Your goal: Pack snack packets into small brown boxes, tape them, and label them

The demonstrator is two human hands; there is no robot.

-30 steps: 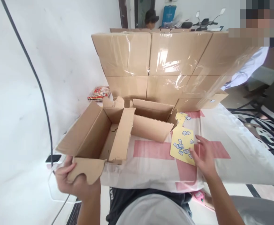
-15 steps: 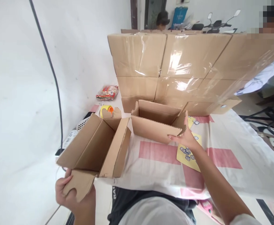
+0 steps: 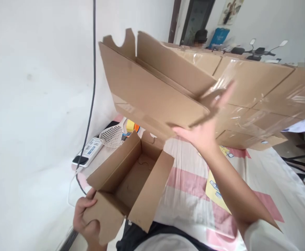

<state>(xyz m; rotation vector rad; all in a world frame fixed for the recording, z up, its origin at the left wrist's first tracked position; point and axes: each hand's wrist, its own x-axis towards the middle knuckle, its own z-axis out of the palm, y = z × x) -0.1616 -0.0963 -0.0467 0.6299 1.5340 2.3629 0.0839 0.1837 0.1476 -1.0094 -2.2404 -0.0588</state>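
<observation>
My left hand (image 3: 86, 212) grips the near flap of an open cardboard box (image 3: 155, 188) at the left front of the table. The box's flaps stand apart, and a thin curled strand lies on its bottom. Above and beyond it, a second open cardboard box (image 3: 147, 90) is held up in the air, tilted. My right hand (image 3: 204, 129) is closed around that box's right end, thumb on the near wall and fingers at the far side, slightly blurred. The raised box has a curved cut-out in its left flap.
A wall of taped cardboard boxes (image 3: 259, 83) stands across the back. Left of the boxes lie a white perforated racket (image 3: 112, 136), a power strip (image 3: 92, 150) and a yellow tape roll (image 3: 130, 125). A black cable (image 3: 92, 87) hangs by the wall. Two people are beyond the boxes.
My right hand has lifted the second box off the table, up and to the left. The box in my left hand has opened wider, showing its bottom. The camera view has turned left.
</observation>
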